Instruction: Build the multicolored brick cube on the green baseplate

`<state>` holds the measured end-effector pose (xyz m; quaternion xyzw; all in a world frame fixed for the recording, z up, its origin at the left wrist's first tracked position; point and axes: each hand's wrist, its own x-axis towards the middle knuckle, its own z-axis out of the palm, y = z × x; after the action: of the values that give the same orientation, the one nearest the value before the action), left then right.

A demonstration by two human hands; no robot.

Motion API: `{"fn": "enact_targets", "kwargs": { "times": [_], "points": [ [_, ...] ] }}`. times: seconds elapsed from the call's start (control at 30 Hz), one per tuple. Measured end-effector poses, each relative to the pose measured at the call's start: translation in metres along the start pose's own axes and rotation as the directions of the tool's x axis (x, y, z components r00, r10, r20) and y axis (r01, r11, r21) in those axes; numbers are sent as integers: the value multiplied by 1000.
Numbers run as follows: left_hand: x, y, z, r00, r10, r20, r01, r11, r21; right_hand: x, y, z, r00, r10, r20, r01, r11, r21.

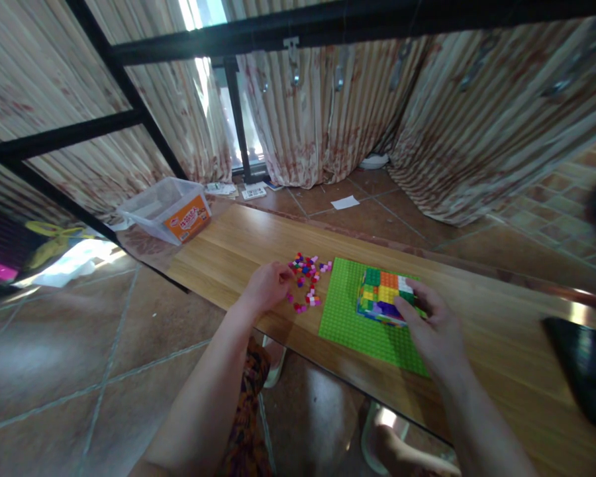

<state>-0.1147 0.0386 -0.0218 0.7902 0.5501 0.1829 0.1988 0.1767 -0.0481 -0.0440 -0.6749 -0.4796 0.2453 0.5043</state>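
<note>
A green baseplate (347, 311) lies on the wooden table (238, 245). On it stands a block of stacked bricks (383, 291) in green, orange, yellow, white and blue. My right hand (430, 324) rests against the block's near right side, fingers curled on its edge. To the left of the plate lies a scatter of small loose bricks (308, 278), mostly red, pink and blue. My left hand (268, 283) sits at the left edge of that scatter with its fingers pinched together; whatever they hold is too small to make out.
A clear plastic tub with an orange label (167, 211) stands at the table's far left corner. A dark object (583, 368) lies at the right edge of the table. Curtains hang behind, and black metal bars (129, 119) cross overhead. Tiled floor lies below.
</note>
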Motion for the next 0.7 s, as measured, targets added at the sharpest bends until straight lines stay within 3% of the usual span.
{"fn": "enact_targets", "kwargs": {
  "times": [0.23, 0.43, 0.57, 0.7],
  "points": [
    [-1, 24, 13, 999, -41, -12, 42, 987, 154, -1, -3, 0, 1000, -15, 0, 15, 1000, -21],
    [3, 29, 17, 998, -70, 0, 68, 980, 188, 0, -3, 1, 1000, -12, -9, 12, 1000, -14],
    [3, 34, 16, 999, -31, -45, 33, 999, 33, 1, 0, 1, 999, -35, -10, 35, 999, -3],
    [-2, 55, 20, 985, 147, -86, -164, 956, -243, 2, 3, 1, 1000, -27, 10, 27, 1000, 8]
  ]
}}
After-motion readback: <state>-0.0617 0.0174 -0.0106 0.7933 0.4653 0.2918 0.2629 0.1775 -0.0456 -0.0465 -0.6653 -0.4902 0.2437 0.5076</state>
